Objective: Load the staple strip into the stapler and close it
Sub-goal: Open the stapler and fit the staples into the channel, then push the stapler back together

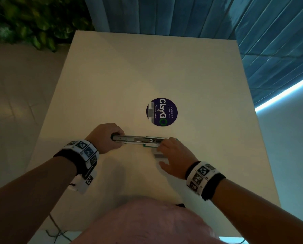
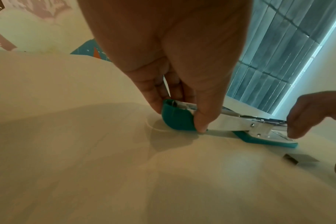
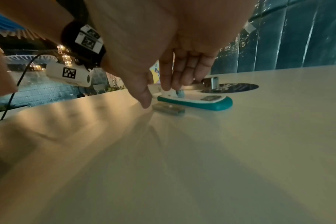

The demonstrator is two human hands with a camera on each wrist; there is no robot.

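The teal and white stapler lies opened out flat on the white table, its metal staple channel facing up. My left hand grips the teal cover end between thumb and fingers. My right hand reaches down at the other end, its straight fingers touching the metal arm over the teal base. A grey staple strip lies loose on the table just in front of the base, beside my right thumb; the strip is held by neither hand.
A round dark blue sticker sits on the table just beyond the stapler. Blue panelled wall stands behind the table's far edge, and green foliage fills the far left corner. A black cable hangs off the near left edge.
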